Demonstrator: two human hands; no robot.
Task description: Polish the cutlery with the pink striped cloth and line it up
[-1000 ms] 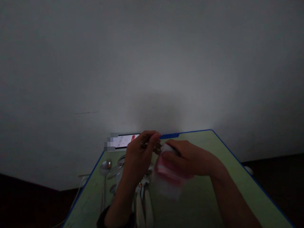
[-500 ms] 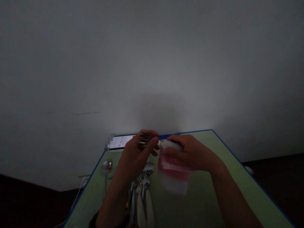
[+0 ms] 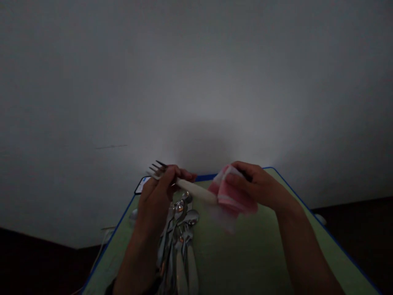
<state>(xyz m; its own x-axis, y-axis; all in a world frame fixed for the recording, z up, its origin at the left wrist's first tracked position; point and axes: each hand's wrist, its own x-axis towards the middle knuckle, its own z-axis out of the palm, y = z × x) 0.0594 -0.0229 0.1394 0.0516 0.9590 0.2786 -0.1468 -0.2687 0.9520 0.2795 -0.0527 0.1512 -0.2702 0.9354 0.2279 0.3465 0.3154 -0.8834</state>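
Observation:
A fork (image 3: 196,190) with a pale handle is held above the table, its tines pointing to the upper left. My left hand (image 3: 161,192) is closed around its neck, just below the tines. My right hand (image 3: 259,186) grips a pink and white cloth (image 3: 235,194), bunched between thumb and fingers. The cloth touches or lies very close to the handle's end; the contact itself is blurred. Below and between my arms is a pile of spoons and forks (image 3: 179,241), some with pale handles, partly covered by my left forearm.
A light green table (image 3: 239,262) with a blue edge stands against a grey wall (image 3: 196,82). At its far left corner a phone (image 3: 140,185) shows behind my left hand. One spoon (image 3: 133,215) lies apart at the left, mostly hidden. A cable (image 3: 100,254) hangs beside the table.
My left hand has moved left with the fork, and the cloth in my right hand has drawn right and up, so the pale handle now shows between them.

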